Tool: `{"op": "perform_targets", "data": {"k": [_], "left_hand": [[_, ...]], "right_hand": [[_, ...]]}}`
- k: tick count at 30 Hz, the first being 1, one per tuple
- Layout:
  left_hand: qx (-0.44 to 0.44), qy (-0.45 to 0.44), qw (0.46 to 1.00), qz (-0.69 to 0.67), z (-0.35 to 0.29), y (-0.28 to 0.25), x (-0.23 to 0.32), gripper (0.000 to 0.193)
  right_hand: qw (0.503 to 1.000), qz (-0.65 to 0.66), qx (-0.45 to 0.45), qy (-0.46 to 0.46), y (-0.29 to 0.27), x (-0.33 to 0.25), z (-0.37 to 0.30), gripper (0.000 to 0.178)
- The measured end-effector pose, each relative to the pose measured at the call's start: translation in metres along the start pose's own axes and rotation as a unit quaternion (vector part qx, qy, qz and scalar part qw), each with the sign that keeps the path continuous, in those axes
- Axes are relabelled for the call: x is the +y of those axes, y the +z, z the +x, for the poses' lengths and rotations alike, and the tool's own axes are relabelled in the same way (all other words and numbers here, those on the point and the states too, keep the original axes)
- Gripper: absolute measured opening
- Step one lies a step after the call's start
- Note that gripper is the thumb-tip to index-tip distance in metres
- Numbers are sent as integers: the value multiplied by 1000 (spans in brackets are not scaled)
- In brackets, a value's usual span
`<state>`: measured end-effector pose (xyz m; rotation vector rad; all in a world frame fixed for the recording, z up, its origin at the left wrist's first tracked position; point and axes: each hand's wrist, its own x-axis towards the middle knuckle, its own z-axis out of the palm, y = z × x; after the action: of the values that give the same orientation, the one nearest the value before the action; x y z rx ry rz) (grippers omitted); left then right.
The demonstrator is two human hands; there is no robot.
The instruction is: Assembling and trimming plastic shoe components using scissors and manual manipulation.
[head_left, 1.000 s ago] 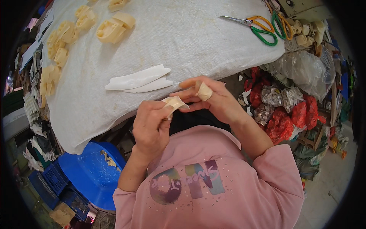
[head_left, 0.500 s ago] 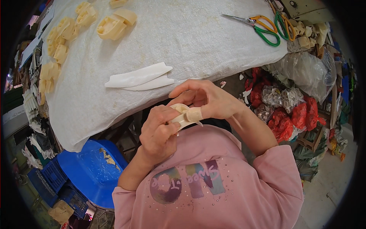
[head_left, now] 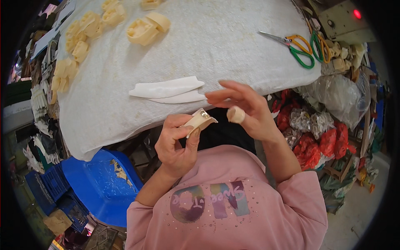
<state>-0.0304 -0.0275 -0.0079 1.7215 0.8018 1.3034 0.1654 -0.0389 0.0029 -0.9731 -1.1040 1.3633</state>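
Note:
My left hand [head_left: 177, 143] pinches a small cream-coloured moulded piece [head_left: 199, 121] between thumb and fingers, above my lap by the table's near edge. The piece is held tilted, and a small shiny spot shows at its upper end. My right hand [head_left: 250, 110] is apart from it on the right, fingers stretched out, with nothing in them. A beige cover [head_left: 236, 114] wraps the tip of my right thumb. Just beyond my hands, two white curved strips [head_left: 166, 89] lie overlapping on the white cloth-covered table [head_left: 212, 50].
Several cream moulded pieces [head_left: 148, 29] sit at the table's far left. Scissors with green and orange handles [head_left: 298, 48] lie at the far right. A blue basin [head_left: 98, 183] with scraps stands below left. Red plastic bags [head_left: 308, 148] and clear plastic [head_left: 339, 89] fill the right side.
My right hand has let go of the cream piece and moved away to the right, its fingers opening. My left hand has turned the piece upward. The whole view has shifted slightly.

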Motion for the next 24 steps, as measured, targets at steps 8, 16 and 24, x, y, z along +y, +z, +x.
{"op": "perform_targets", "data": {"k": [8, 16, 24], "left_hand": [[-6, 220, 952, 214, 11, 2, -4, 27], [5, 198, 955, 220, 15, 4, 1, 25], [40, 26, 993, 111, 12, 2, 7, 23]], "right_hand": [[981, -148, -13, -123, 18, 10, -7, 30], [973, -167, 24, -156, 24, 14, -4, 25], [962, -214, 32, -165, 28, 7, 0, 23]]}}
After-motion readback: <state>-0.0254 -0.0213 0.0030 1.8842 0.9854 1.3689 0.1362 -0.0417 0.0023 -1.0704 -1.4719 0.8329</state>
